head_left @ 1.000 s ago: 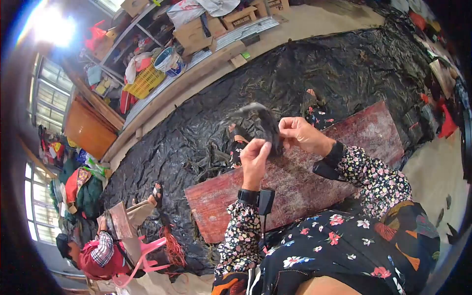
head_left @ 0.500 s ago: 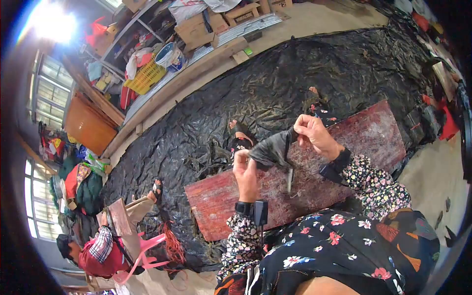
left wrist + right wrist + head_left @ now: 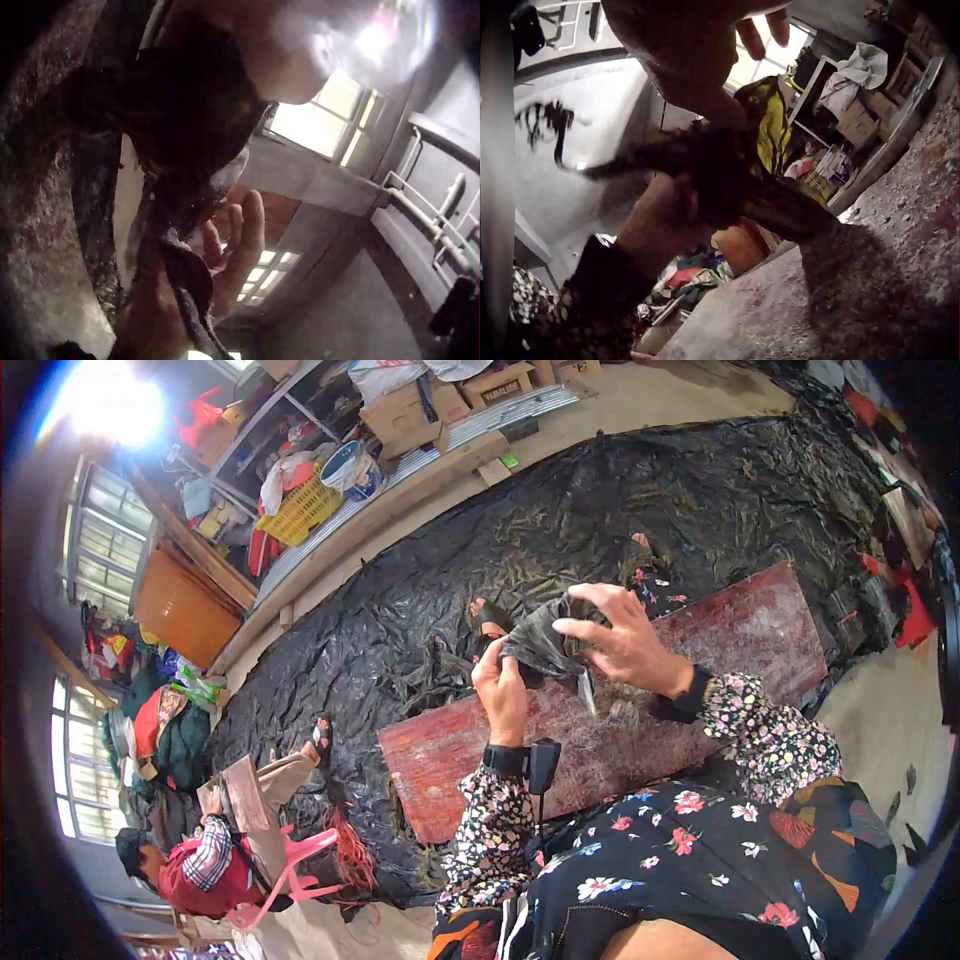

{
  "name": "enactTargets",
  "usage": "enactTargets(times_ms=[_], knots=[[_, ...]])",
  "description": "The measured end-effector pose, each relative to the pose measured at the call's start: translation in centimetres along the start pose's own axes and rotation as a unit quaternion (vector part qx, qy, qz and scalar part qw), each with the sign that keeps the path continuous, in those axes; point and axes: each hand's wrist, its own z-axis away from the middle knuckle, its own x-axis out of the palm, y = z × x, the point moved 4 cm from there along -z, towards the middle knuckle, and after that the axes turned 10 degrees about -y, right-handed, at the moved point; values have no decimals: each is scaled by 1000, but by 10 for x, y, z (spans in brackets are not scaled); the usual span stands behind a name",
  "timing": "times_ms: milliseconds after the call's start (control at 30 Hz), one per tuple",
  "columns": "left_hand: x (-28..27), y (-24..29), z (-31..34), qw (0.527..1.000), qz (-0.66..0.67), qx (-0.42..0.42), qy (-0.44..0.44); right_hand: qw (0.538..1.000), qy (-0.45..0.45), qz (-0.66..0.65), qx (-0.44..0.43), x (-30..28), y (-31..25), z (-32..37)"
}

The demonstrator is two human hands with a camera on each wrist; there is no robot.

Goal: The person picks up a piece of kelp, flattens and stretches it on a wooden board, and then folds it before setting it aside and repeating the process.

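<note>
A limp, dark, leaf-like sheet (image 3: 542, 642) hangs between my two hands above a worn red board (image 3: 455, 765). My left hand (image 3: 502, 698) pinches its near left edge between thumb and fingers. My right hand (image 3: 635, 648) is at the sheet's right side, thumb and fingers spread apart, fingertips right at its upper edge. Light shows yellow-brown through part of the sheet (image 3: 772, 127) in the right wrist view. A narrow end dangles over the board. In the left wrist view a twisted dark strip (image 3: 191, 277) hangs in front of fingers (image 3: 247, 240).
Crumpled black plastic sheeting (image 3: 400, 630) covers the floor around the board, with my feet on it beyond. At lower left a person (image 3: 205, 870) sits by a pink stool (image 3: 290, 870) and red strands (image 3: 350, 850). Boxes and a yellow basket (image 3: 300, 505) line the wall.
The dark sheet swung down from a blurred, raised position and is now gathered closer between my hands. My right hand's pinch has spread apart; my left hand keeps its pinch.
</note>
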Motion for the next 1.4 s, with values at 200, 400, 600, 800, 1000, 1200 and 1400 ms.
enactTargets(times_ms=[200, 400, 600, 800, 1000, 1200, 1400], knots=[[6, -7, 3, 995, 37, -46, -83, 992, 11, -104, -65, 6, 8, -19], [13, 39, 5, 995, -49, 47, -74, 899, -159, -387, 133, 12, 17, -36], [15, 50, -3, 994, -83, 73, -26, 817, -103, -552, 130, 27, 18, -33], [5, 24, 16, 990, 104, -19, 90, 686, -40, -687, 239, 41, 44, 3], [3, 19, 19, 998, 68, -3, 15, 748, -89, -623, 211, 33, 30, -11], [19, 41, 15, 999, 36, 27, -27, 740, -70, -634, 213, 27, 37, -24], [25, 50, -9, 995, 39, -52, -79, 780, -13, -601, 176, 23, 25, -36]])
